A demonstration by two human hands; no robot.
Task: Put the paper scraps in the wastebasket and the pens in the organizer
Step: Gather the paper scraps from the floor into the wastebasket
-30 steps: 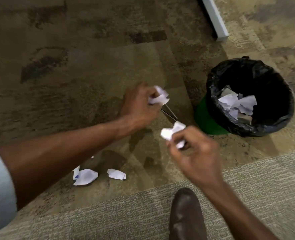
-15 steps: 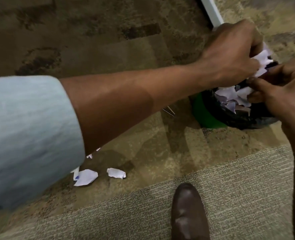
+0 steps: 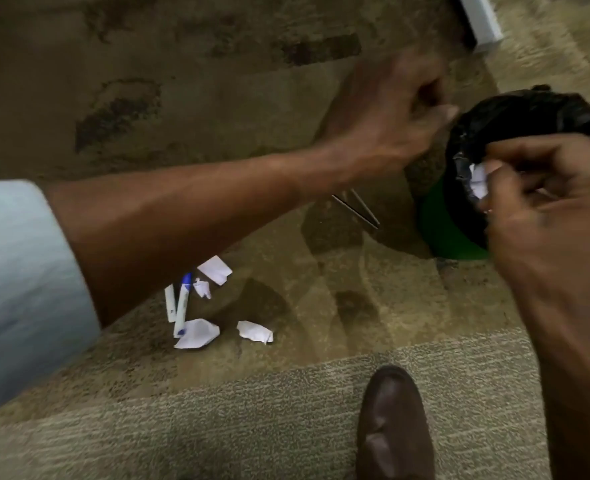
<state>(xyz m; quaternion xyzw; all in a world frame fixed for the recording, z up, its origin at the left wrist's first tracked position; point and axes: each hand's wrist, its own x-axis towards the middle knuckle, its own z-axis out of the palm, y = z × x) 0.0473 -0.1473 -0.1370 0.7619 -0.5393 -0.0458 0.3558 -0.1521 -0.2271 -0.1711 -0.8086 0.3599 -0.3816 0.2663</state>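
The green wastebasket (image 3: 435,230) with a black liner stands on the carpet at the right. My right hand (image 3: 546,216) hovers over its near rim, fingers curled on a white paper scrap (image 3: 479,183). My left hand (image 3: 390,123) is just left of the basket with fingers apart and nothing in it. Several paper scraps lie on the floor under my left forearm, among them a large one (image 3: 198,332) and another (image 3: 255,331). Two white pens with blue ends (image 3: 182,303) lie beside them. Two thin dark pens (image 3: 359,209) lie next to the basket. No organizer is in view.
My brown shoe (image 3: 394,427) rests on a lighter carpet strip (image 3: 252,410) at the bottom. A white post (image 3: 480,20) stands at the top right. The floor is patterned brown carpet (image 3: 148,98).
My left hand has let go of its scrap and drawn back left from over the basket. My right hand stays over the basket. The pens on the floor have come into view.
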